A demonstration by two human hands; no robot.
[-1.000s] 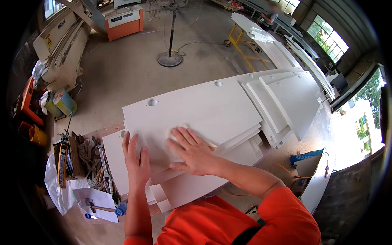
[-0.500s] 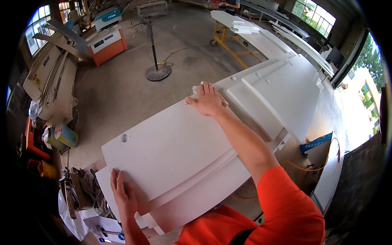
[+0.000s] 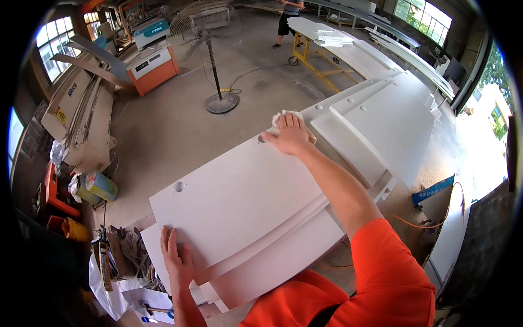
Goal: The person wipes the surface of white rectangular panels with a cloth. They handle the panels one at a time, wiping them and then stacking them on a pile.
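A white board (image 3: 245, 191) with round holes lies on top of a stack of similar boards in front of me. My right hand (image 3: 291, 135) presses a crumpled white cloth (image 3: 279, 116) against the far right corner of this board, with the thumb spread beside a round hole (image 3: 262, 139). My left hand (image 3: 177, 260) rests at the board's near left edge, its fingers stretched out and apart, holding nothing. Another round hole (image 3: 178, 187) shows near the far left corner.
More white boards (image 3: 384, 120) lie to the right, beyond my right arm. A yellow trolley (image 3: 321, 65) carries boards at the back. On the floor stand a pedestal fan (image 3: 222, 102) and an orange and grey machine (image 3: 154, 68). Another person (image 3: 289, 24) stands far back.
The view has shifted, so the scene sits farther right and more of the person at the back shows. My right thumb has uncovered more of the hole. My left hand stays at the edge.
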